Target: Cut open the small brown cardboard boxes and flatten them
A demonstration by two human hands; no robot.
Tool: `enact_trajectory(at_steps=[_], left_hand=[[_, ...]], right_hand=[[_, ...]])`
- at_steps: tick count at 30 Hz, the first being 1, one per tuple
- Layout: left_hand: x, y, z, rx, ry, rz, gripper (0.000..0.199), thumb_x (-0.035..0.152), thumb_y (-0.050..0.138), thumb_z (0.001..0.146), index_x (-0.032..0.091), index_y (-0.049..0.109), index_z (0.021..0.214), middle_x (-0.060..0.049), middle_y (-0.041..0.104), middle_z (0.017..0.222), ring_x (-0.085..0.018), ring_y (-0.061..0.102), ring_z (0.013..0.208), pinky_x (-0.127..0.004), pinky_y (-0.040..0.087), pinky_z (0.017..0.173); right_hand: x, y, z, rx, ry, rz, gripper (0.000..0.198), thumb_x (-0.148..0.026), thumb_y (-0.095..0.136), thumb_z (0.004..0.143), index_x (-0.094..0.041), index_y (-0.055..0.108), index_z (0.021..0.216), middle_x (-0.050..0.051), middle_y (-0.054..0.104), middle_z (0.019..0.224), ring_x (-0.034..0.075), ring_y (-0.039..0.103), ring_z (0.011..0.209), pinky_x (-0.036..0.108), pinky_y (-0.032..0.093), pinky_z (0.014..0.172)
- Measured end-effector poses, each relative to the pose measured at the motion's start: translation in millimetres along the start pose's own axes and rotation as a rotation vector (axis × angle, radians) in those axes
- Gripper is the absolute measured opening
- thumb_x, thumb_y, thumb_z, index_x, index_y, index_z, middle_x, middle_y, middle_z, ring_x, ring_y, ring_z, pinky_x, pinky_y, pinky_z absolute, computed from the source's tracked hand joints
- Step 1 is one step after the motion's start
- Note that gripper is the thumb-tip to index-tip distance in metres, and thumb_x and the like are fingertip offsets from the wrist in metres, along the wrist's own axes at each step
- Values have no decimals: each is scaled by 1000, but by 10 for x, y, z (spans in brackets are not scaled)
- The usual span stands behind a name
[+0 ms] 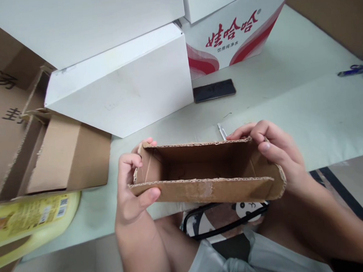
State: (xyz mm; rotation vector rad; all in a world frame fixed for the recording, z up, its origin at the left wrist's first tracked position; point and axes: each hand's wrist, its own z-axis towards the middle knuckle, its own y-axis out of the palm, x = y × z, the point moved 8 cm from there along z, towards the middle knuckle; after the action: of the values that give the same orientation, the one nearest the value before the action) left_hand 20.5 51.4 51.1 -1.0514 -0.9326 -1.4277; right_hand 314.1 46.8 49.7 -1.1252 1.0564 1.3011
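A narrow brown cardboard box [184, 191] is held at the table's near edge, its open top tilted toward me; nothing shows inside it. My left hand [134, 187] grips its left end, the thumb on the near wall and the fingers around the end. At the other end my right hand [276, 151] pinches the far right corner of the rim between thumb and fingers. Just behind the box, partly hidden by it, lies a small silver metal tool [222, 131], close to my right fingertips. A strip of clear tape shows on the near wall.
White cartons [130, 90] stand at the back, one with red lettering [231, 36]. A phone [215, 90] lies before them. Left are an open cardboard box [88, 153] and a yellow bottle [52, 224]. Blue scissors [353, 70] lie far right. A panda-print bag [228, 220] is below the table edge.
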Motion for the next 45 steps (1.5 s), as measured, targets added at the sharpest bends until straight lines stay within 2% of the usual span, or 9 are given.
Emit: enact_trajectory(at_steps=[15, 23, 27, 45], left_hand=[[12, 9, 4, 2, 11, -3, 50, 41, 92, 65, 28, 55, 96, -10, 63, 135, -38, 58, 131, -63, 45, 111], [13, 17, -17, -59, 70, -14, 46, 36, 88, 72, 29, 58, 105, -10, 63, 142, -34, 57, 137, -58, 46, 114], [16, 15, -16, -64, 65, 9, 46, 37, 88, 72, 29, 57, 104, -11, 62, 141, -36, 57, 137, -62, 46, 113], [18, 25, -13, -53, 61, 1, 46, 37, 89, 70, 28, 58, 103, -10, 63, 139, -35, 58, 135, -59, 48, 112]], right_hand=[[1, -3, 0, -1, -14, 16, 35, -52, 61, 97, -25, 47, 79, 5, 74, 101, 24, 65, 89, 39, 48, 79], [16, 3, 0, -19, -6, 66, 34, -49, 62, 97, -24, 47, 79, 5, 73, 102, 24, 64, 89, 38, 45, 80], [21, 9, -5, -25, -11, 85, 32, -46, 62, 98, -24, 48, 80, 5, 73, 102, 22, 63, 89, 36, 44, 80], [34, 10, -13, -32, 2, 114, 33, -48, 63, 98, -24, 49, 80, 2, 73, 103, 20, 63, 90, 34, 43, 81]])
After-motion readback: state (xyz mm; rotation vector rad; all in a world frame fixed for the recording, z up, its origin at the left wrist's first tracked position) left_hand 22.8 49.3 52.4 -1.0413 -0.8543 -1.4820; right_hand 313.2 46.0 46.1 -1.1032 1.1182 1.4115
